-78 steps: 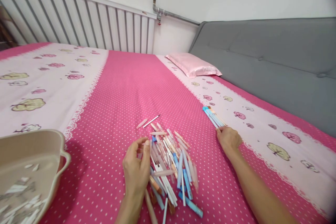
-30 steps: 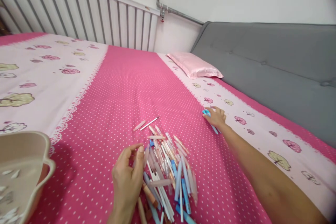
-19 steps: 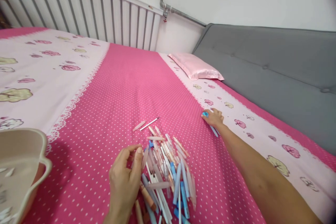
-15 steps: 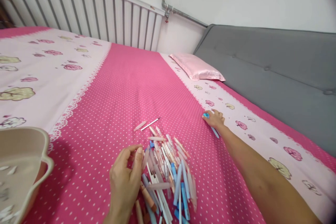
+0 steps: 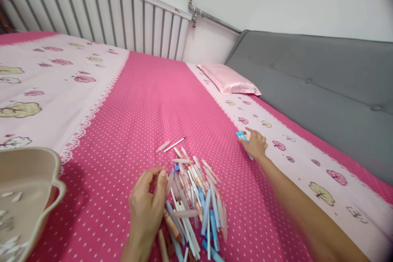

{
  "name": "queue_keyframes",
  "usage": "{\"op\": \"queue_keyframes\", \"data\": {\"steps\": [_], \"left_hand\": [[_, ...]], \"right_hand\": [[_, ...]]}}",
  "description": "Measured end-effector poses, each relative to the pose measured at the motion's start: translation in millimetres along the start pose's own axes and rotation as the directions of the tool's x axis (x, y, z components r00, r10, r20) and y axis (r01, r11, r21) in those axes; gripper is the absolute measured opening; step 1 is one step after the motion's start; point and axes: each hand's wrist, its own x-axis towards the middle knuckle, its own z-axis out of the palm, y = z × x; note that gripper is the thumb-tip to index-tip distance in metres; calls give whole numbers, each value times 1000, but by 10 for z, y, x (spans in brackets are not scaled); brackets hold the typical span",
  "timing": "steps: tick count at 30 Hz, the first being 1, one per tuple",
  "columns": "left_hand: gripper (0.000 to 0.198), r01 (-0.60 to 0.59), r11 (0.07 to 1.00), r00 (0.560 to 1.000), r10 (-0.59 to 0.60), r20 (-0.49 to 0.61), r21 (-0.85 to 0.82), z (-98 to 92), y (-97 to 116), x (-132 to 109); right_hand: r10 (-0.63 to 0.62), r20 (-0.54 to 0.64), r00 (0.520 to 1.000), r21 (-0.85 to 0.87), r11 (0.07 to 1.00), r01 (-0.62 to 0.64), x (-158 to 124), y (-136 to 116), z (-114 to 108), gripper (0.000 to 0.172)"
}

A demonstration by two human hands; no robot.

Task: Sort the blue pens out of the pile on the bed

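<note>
A loose pile of pen parts (image 5: 187, 213) lies on the pink bedspread in front of me, with pale blue, pink, white and orange pieces. Against the left edge of the pile rests my left hand (image 5: 146, 202), thumb and forefinger tips close together beside a pale pink barrel (image 5: 170, 183). Anything in that pinch is hidden. Farther out to the right, my right hand (image 5: 255, 142) is low over the bed with its fingers apart. Just at its thumb and forefinger lie blue pen parts (image 5: 242, 134), one end brownish, partly covered by the hand.
A beige basin (image 5: 57, 159) with small white pieces inside stands at the lower left. A pink barrel (image 5: 162, 146) and a thin white refill (image 5: 175, 145) lie above the pile. Beyond are a pink pillow (image 5: 229, 80), a grey headboard (image 5: 310, 65) and a white radiator (image 5: 135, 20).
My right hand's fingers have spread, and more of the blue parts shows beside them. My left hand stays at the pile. The view has shifted slightly.
</note>
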Motion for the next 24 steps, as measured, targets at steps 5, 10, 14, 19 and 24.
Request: {"op": "queue_keyframes", "data": {"steps": [5,10,14,19,24], "left_hand": [[33,-34,999,999,34,-24,16,18,11,25],[34,-53,998,999,53,-2,30,51,52,41],[33,-69,997,998,69,-1,27,48,59,44],[31,-73,997,997,73,6,27,41,42,47],[31,-62,998,998,62,20,24,52,38,40]], "right_hand": [[38,-176,984,7,999,-38,-655,385,-177,46],[225,-12,974,63,973,-224,-904,486,-223,35],[293,-8,956,70,954,-292,-814,295,-128,36],[352,-41,935,65,935,-349,-733,132,-36,35],[394,-64,917,59,919,-390,-743,120,-25,35]]}}
